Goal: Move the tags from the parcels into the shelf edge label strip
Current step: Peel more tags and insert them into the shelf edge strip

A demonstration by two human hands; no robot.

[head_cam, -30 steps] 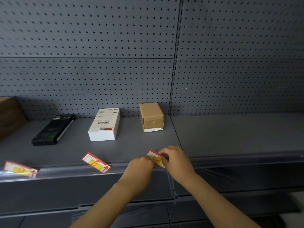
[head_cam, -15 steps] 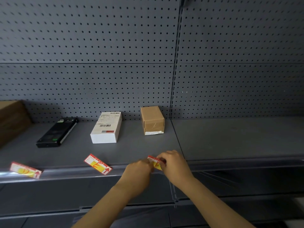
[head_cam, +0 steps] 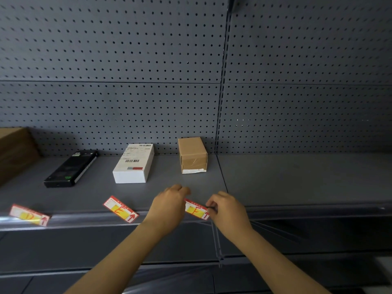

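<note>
A red and yellow tag marked F is held at the front edge of the grey shelf, pinched at its right end by the curled fingers of the right hand and met at its left end by the loosely closed left hand. Its lower edge is seen at the label strip. Two more tags, marked E and D, are propped along the same strip to the left, while a black box, a white parcel and a brown parcel are set further back.

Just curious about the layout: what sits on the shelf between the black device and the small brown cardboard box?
In the head view, a white box with barcode labels lies between the black device and the brown box, apart from both.
</note>
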